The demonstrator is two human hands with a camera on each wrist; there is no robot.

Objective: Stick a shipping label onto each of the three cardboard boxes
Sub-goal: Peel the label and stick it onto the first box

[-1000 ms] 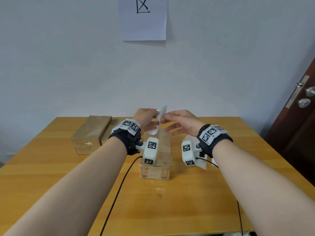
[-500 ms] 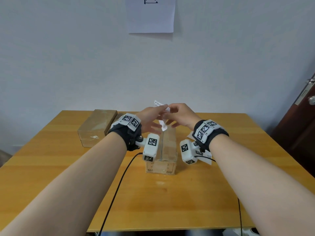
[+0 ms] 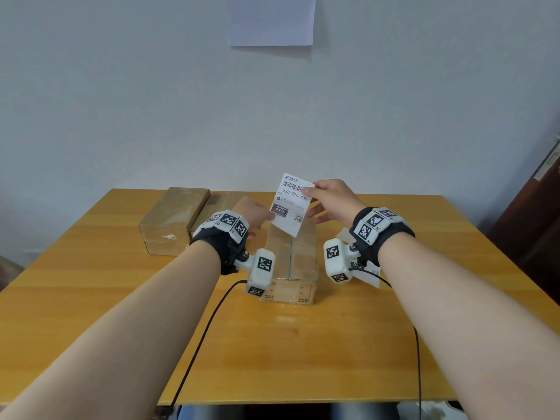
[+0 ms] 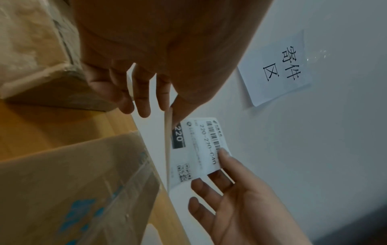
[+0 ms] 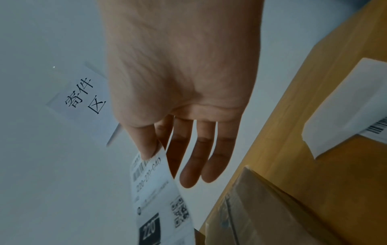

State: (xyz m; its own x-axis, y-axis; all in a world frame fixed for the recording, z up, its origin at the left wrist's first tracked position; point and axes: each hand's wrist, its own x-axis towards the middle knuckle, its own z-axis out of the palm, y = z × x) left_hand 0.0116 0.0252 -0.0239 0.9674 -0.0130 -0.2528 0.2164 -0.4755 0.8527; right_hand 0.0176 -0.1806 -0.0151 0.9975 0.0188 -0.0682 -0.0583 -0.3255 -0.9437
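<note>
A white shipping label (image 3: 290, 204) with a barcode and a black "220" patch is held upright above the middle cardboard box (image 3: 292, 262). My left hand (image 3: 266, 219) pinches its lower left corner; in the left wrist view a thin brownish sheet edge (image 4: 168, 149) runs along the label (image 4: 196, 149) there. My right hand (image 3: 312, 192) pinches the top right corner between thumb and forefinger, the other fingers (image 5: 207, 155) straight. Two more cardboard boxes (image 3: 172, 221) (image 3: 218, 203) lie side by side at the back left.
A stack of white labels (image 3: 367, 272) (image 5: 345, 106) lies on the wooden table (image 3: 303, 344) under my right wrist. Black cables (image 3: 206, 328) trail over the table's front edge. A paper sign (image 3: 271, 19) hangs on the wall; a dark door (image 3: 542, 225) stands at right.
The label has turned from edge-on to face me and now sits higher. My hands have drawn apart to its opposite corners. The head view has tilted down a little.
</note>
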